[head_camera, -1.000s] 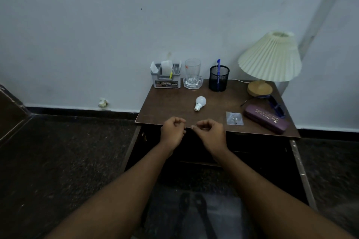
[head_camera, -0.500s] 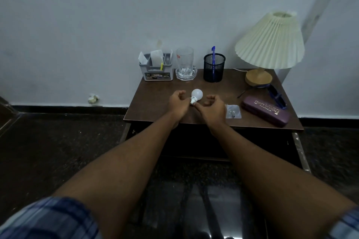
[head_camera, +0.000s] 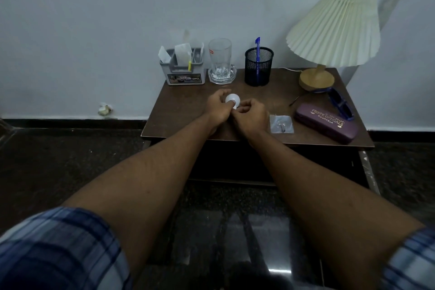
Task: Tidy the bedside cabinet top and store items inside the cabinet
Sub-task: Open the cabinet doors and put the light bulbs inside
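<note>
Bulb (head_camera: 231, 98) sits mid cabinet top (head_camera: 179, 110), right between both hands, round end pointing away toward wall, narrow end toward person.
Left hand (head_camera: 219, 107) curls round bulb's left side, fingers half shut, touching it.
Right hand (head_camera: 250, 116) pinches narrow end, fingers closed.
Both equally near.

Dim bedroom corner, pale wall over dark stone floor

A brown wooden cabinet (head_camera: 179, 120) stands against the bare wall (head_camera: 106, 19) beyond the fingers (head_camera: 220, 97). Black skirting (head_camera: 70, 123) runs to their left, and the polished floor (head_camera: 235, 231) gleams below them.
</note>
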Available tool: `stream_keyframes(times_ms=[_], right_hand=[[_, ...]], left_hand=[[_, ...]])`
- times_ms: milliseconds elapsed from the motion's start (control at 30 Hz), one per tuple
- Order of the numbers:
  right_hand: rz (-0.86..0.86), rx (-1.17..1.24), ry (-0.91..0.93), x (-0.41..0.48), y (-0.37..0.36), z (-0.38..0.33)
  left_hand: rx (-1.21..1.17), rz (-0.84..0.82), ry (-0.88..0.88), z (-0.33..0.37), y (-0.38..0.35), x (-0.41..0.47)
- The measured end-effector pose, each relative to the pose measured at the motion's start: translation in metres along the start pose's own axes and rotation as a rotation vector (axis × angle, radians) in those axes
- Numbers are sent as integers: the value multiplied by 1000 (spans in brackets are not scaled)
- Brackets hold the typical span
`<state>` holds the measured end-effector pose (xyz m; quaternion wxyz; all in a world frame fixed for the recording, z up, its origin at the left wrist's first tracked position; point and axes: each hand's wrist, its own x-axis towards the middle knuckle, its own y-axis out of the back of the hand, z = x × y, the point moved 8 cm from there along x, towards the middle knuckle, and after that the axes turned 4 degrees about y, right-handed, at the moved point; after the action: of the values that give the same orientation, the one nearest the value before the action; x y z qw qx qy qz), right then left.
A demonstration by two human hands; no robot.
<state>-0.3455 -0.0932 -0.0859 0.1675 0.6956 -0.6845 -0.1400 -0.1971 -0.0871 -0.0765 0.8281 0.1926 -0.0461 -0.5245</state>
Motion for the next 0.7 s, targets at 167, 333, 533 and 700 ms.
stream_keyframes(times_ms=[167,333,533,700], right_hand=[[-55,130,14,-2,4,0],[-87,250,7,-7,15,-7],[-81,277,25,-25,38,-22],[-81,346,59,-43,57,-33]], left_hand=[[-25,1,-2,2,1,-7],[-101,-30,33,10,2,-22],[-189,-12,70,31,11,-53],[-302,17,143,38,26,-82]])
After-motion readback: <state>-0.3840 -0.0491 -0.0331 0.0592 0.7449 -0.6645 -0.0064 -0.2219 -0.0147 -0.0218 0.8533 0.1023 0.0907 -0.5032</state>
